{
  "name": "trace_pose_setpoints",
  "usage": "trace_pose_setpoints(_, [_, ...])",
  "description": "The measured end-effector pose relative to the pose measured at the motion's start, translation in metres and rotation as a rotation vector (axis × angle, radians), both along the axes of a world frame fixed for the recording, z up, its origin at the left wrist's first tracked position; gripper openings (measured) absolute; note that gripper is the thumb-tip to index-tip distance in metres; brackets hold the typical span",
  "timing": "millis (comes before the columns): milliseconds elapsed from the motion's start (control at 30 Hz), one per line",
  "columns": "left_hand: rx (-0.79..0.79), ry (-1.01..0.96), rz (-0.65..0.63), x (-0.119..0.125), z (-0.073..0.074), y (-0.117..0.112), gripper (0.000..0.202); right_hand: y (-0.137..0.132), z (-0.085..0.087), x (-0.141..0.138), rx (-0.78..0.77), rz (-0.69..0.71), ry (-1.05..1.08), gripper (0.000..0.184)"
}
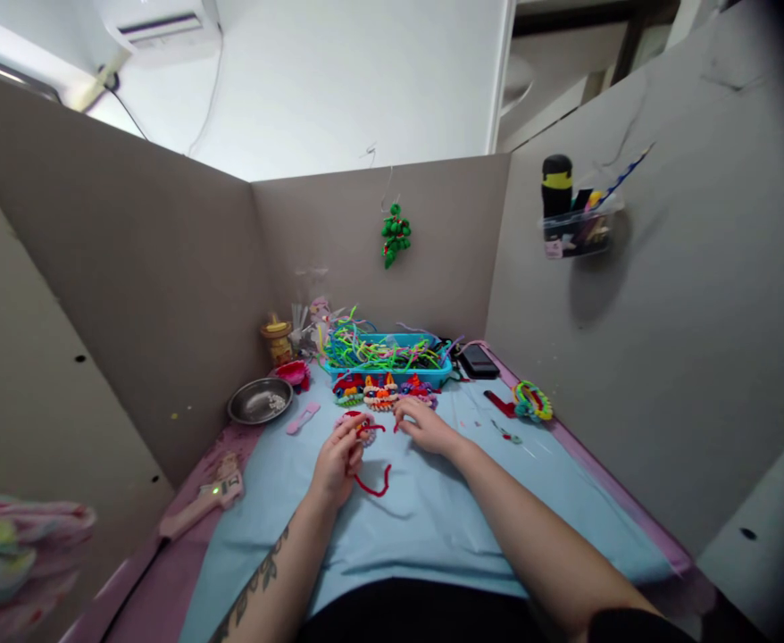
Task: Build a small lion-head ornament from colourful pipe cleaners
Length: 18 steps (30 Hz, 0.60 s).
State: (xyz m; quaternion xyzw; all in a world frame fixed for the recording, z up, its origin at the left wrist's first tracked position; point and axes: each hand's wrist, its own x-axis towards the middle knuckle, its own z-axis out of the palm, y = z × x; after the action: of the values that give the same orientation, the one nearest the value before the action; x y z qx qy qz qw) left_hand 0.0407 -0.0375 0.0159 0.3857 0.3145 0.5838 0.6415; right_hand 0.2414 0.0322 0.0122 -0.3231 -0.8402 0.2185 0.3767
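My left hand (338, 462) is closed in a pinch on a small red pipe-cleaner figure (365, 429), and a red pipe cleaner (375, 487) trails from it onto the light blue cloth (432, 518). Beside the figure, my right hand (425, 426) rests on the cloth with its fingers curled, touching the end of a red strand. Just beyond both hands stands a row of finished colourful pipe-cleaner figures (382, 391). Behind them is a blue tray (432, 372) full of loose green and mixed pipe cleaners.
A metal bowl (259, 400), a pink strip (303, 417) and a pink glue gun (204, 505) lie at the left. A black phone (478, 361), red scissors (499, 404) and a coiled colourful ring (532, 401) lie at the right. Grey partitions enclose the desk; a green ornament (396, 235) hangs on the back one.
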Motion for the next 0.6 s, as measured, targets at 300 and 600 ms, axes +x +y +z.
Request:
trace_pose_setpoints(300, [-0.003,0.14,0.096,0.005,0.0,-0.002,0.054,-0.033,0.009,-0.036,-0.409,0.135,0.35,0.011])
trace_pose_setpoints(600, [0.023,0.129,0.182,0.003,-0.004,0.004,0.047,-0.036,0.013,-0.035,-0.401,0.115,0.297,0.035])
